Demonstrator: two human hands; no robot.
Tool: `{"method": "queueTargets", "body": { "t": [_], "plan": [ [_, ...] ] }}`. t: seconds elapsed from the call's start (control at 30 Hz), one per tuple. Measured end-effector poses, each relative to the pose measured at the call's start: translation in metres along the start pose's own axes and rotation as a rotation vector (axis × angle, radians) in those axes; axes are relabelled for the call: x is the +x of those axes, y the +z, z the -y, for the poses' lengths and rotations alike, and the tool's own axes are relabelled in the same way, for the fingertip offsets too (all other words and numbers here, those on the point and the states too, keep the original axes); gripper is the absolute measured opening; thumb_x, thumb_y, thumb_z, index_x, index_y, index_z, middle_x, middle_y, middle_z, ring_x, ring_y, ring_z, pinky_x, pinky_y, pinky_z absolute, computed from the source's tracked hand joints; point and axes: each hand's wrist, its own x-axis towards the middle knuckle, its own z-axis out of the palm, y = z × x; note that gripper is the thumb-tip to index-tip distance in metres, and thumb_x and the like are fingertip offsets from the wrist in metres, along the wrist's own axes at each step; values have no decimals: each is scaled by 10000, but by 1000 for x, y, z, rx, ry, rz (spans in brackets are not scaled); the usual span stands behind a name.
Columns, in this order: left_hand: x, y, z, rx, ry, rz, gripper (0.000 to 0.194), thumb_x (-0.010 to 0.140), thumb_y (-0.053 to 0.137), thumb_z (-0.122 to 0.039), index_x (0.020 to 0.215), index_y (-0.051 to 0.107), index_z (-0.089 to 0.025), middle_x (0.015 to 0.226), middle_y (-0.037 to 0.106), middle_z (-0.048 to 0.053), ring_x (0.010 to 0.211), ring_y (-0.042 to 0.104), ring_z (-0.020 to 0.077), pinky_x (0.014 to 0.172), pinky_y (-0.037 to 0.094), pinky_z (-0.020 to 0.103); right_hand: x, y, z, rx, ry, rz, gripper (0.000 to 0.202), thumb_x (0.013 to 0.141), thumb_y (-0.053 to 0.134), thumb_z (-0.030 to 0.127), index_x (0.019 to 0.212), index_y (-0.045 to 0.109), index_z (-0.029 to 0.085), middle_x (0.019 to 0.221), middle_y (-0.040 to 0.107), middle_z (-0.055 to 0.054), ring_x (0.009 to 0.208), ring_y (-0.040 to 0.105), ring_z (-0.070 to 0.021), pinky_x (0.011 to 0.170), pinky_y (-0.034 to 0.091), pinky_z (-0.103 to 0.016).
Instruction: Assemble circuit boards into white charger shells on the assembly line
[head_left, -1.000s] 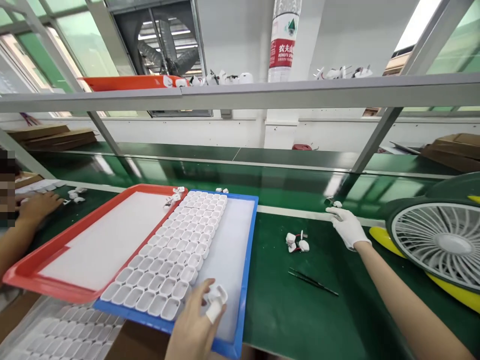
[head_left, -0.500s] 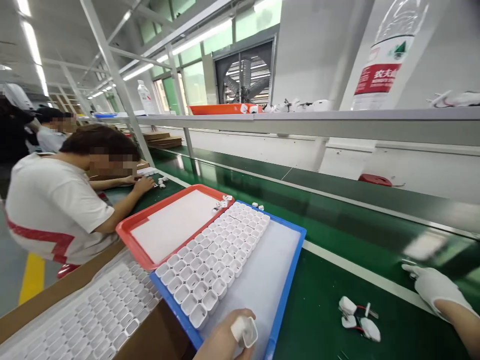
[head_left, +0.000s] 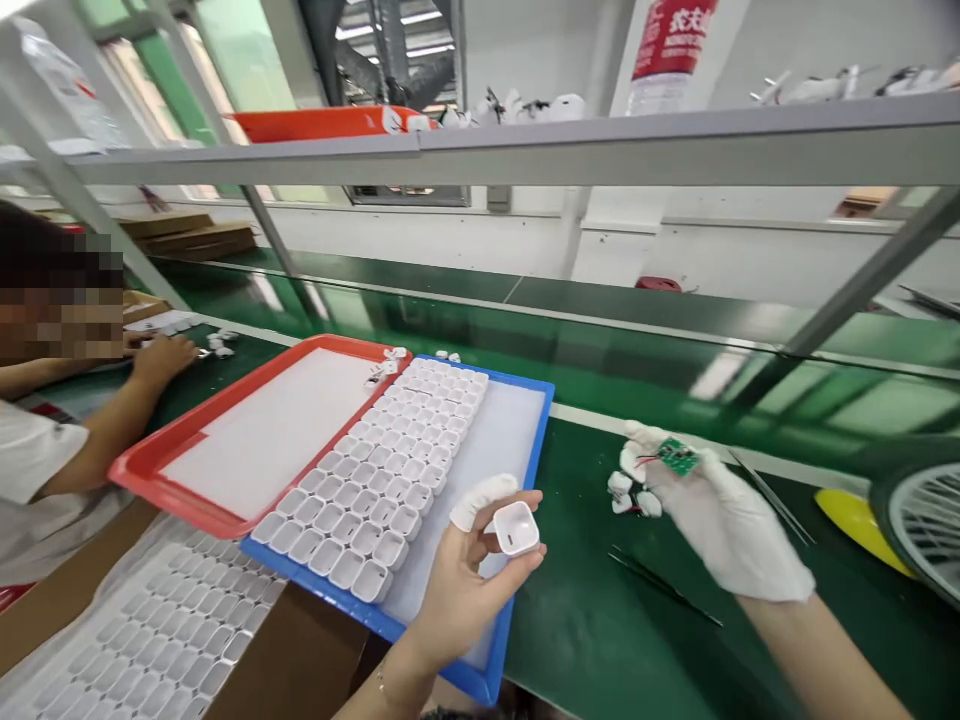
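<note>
Fingers of my left hand (head_left: 469, 575) grip a small white square cup (head_left: 516, 528), its open side facing me, over the right part of the blue tray (head_left: 546, 440). A white cover sits on one fingertip. My right hand (head_left: 720, 515), in a white glove, holds a small green circuit board (head_left: 678, 456) with thin red wires between thumb and fingers. Just below and left of the board, white wired parts (head_left: 634, 498) lie on the green table. Rows of white cups (head_left: 367, 480) fill the left side of the blue tray.
A red tray (head_left: 180, 430) adjoins the blue one. A cardboard box (head_left: 277, 650) of cups stands at the lower left. Black tweezers (head_left: 664, 585), more tweezers (head_left: 772, 495) and a spoked wheel (head_left: 926, 520) are at the right. A co-worker's hand (head_left: 165, 360) is at the left.
The view has turned right and down. My left hand has raised and turned the cup. My right hand has come inward from the far right and now holds the green board.
</note>
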Motion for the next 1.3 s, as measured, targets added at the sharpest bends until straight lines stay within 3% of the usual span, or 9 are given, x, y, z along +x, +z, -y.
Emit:
{"method": "queueTargets", "body": {
  "t": [0.1, 0.2, 0.3, 0.4, 0.57, 0.83, 0.93, 1.1, 1.3],
  "plan": [
    [-3, 6, 4, -38, -29, 109, 481, 765, 759, -220, 1204, 567, -261, 1191, 704, 69, 949, 708, 214, 835, 622, 347, -33, 48, -2, 539, 301, -38, 365, 893, 548, 528, 1154, 640, 290, 1131, 667, -72, 568, 498, -87, 379, 432, -181],
    [-7, 5, 10, -59, -37, 162, 476, 762, 765, -205, 1196, 579, -268, 1196, 711, 54, 919, 725, 195, 834, 623, 319, -46, 82, -26, 781, 485, -49, 261, 852, 675, 393, 1085, 655, 279, 775, 652, 10, 408, 317, -20, 281, 184, -86],
    [-7, -1, 16, -109, -37, 152, 477, 750, 777, -196, 1189, 601, -255, 1189, 718, 67, 1086, 680, 242, 831, 623, 316, -49, 101, -47, 879, 486, -54, 268, 839, 680, 450, 897, 687, 189, 573, 547, 49, 362, 279, -14, 300, 273, -109],
    [-6, -9, 20, -178, -71, 127, 461, 727, 794, -187, 1158, 634, -227, 1153, 731, 89, 1147, 647, 279, 791, 632, 316, -52, 110, -46, 909, 475, -61, 405, 791, 712, 513, 992, 696, 162, 762, 669, -16, 461, 437, -33, 402, 428, -141],
    [-3, -16, 22, -273, -84, 56, 388, 714, 795, -113, 1057, 692, -263, 1105, 751, 39, 1094, 671, 225, 824, 616, 294, -65, 111, -26, 782, 347, 15, 521, 760, 787, 226, 1249, 613, 259, 1244, 651, -74, 624, 523, -39, 489, 443, -120],
    [-3, -11, 24, -198, -96, 152, 403, 748, 767, -102, 1116, 700, -251, 1169, 724, 54, 919, 705, 166, 857, 600, 284, -72, 94, -37, 694, 252, 21, 445, 811, 743, 350, 1232, 615, 281, 1018, 718, -50, 796, 612, -106, 687, 516, -199],
    [2, -9, 24, -273, -125, 148, 489, 707, 800, -100, 1157, 680, -249, 1020, 743, 37, 853, 676, 147, 771, 619, 267, -71, 90, -39, 699, 217, 52, 337, 839, 707, 337, 1166, 636, 291, 1023, 713, -36, 957, 642, -150, 866, 519, -286],
    [12, -4, 26, -486, -345, 24, 255, 780, 749, -220, 1032, 734, -183, 1005, 706, 58, 830, 644, 157, 571, 601, 219, -69, 87, -34, 590, 168, 49, 330, 845, 694, 292, 1168, 637, 324, 1129, 701, -27, 989, 655, -158, 882, 526, -295],
    [16, -3, 28, -561, -467, 54, 364, 786, 728, -156, 1149, 709, -192, 1311, 640, 88, 1160, 627, 257, 957, 553, 324, -81, 81, -24, 372, 11, 206, 365, 882, 654, 266, 1234, 623, 358, 1133, 706, -21, 912, 653, -134, 836, 536, -277]
  ]
}}
